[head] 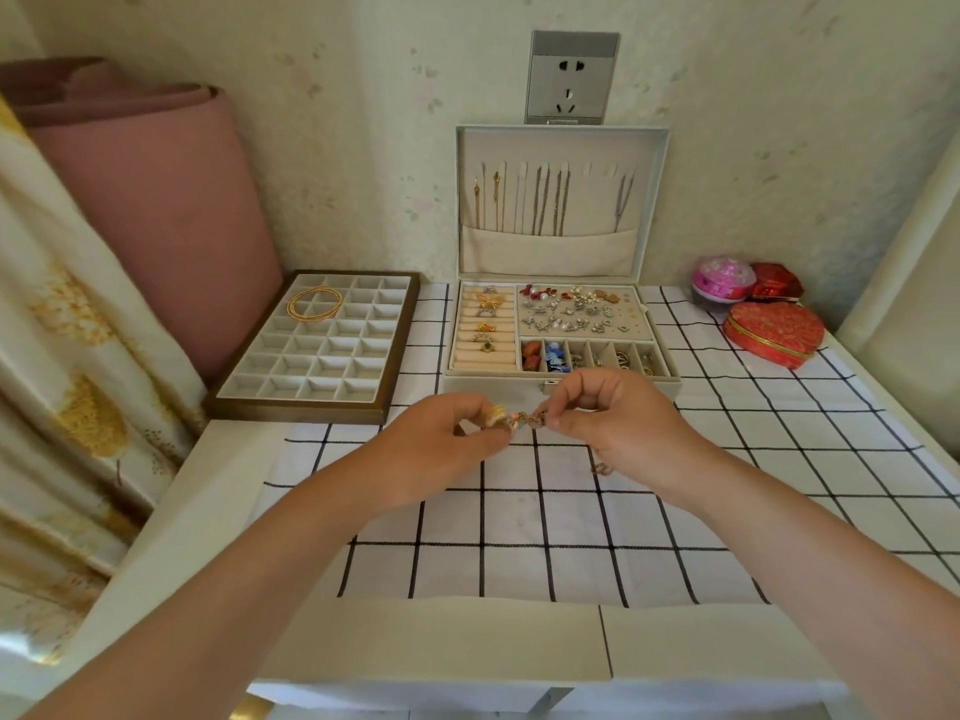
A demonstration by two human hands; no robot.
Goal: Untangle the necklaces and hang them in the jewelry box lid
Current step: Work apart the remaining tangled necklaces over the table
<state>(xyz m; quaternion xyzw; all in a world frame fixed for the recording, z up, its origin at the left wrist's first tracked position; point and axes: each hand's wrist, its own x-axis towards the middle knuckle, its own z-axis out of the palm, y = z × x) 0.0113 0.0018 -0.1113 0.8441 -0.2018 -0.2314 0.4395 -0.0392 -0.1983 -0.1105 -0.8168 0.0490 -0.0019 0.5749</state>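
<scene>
Head view, desk [197,511]: checked cloth [519,569] on top.
Jewelry box [467,391]: middle of back edge; lid [558,148] upright, chains [550,205] hanging inside.
Left hand [441,444]: fingers pinching the tangled necklace [525,420].
Right hand [618,423]: pinching its other end.
Tangled necklace: held over the desk, just before the box; perhaps a strand [600,467] dangles below.

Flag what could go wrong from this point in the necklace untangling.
1. The left hand and right hand both pinch the necklace with a short stretch between them; pulling apart may tighten any knot rather than free it.
2. Its loose end hangs under the right hand and could loop back in.
3. Reaching the lid means passing over the open tray of earrings, where a dangling end might snag.
</scene>
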